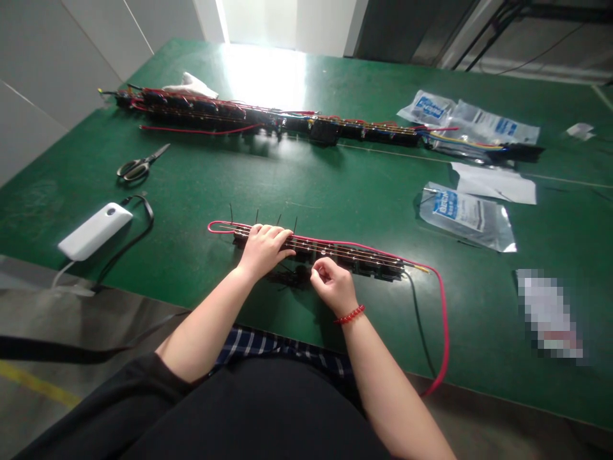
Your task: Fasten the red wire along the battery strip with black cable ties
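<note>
A long black strip (357, 257) with copper-coloured wires and a red cable (443, 319) along it lies near the table's front edge. My left hand (263, 248) is closed over its left part, fingers across the top and thumb at the near side. Thin black stems, like cable tie ends (295, 225), stick up behind that hand. At the near side of the strip's middle, my right hand (332, 281) is curled into a pinch; whatever is between its fingertips is too small to make out. The red cable loops at the left end and hangs off the front edge at right.
Across the back of the green table (306, 182) lies a longer black wired assembly (325, 131). Scissors (138, 167) and a white power bank (96, 230) with cables are at left. Clear plastic bags (467, 217) and white paper (495, 182) lie at right.
</note>
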A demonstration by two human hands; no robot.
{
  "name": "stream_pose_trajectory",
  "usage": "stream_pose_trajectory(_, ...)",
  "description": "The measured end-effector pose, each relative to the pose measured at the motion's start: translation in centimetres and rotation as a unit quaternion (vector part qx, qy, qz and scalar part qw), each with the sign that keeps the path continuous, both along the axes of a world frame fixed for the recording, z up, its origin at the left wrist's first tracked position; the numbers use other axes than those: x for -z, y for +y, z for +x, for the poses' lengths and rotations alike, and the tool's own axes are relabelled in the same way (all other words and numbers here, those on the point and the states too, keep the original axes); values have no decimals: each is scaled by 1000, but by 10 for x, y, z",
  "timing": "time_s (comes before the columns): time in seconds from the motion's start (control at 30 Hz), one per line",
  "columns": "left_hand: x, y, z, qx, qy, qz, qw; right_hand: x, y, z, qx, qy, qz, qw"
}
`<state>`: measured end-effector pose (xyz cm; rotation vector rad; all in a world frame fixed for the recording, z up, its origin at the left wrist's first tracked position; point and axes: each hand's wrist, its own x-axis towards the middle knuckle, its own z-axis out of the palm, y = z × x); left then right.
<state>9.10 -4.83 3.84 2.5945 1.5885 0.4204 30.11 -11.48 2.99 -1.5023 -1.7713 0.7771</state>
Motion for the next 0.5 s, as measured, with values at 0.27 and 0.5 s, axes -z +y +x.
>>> stream_pose_trajectory(0.27, 13, 0, -4, 18, -38, 60, 997, 1, 1, 0, 1, 6, 2, 1000)
stream_pose_trajectory(0.5, 18, 2, -5, 24, -54, 92, 994, 0, 0, 0, -4, -2, -3, 1000)
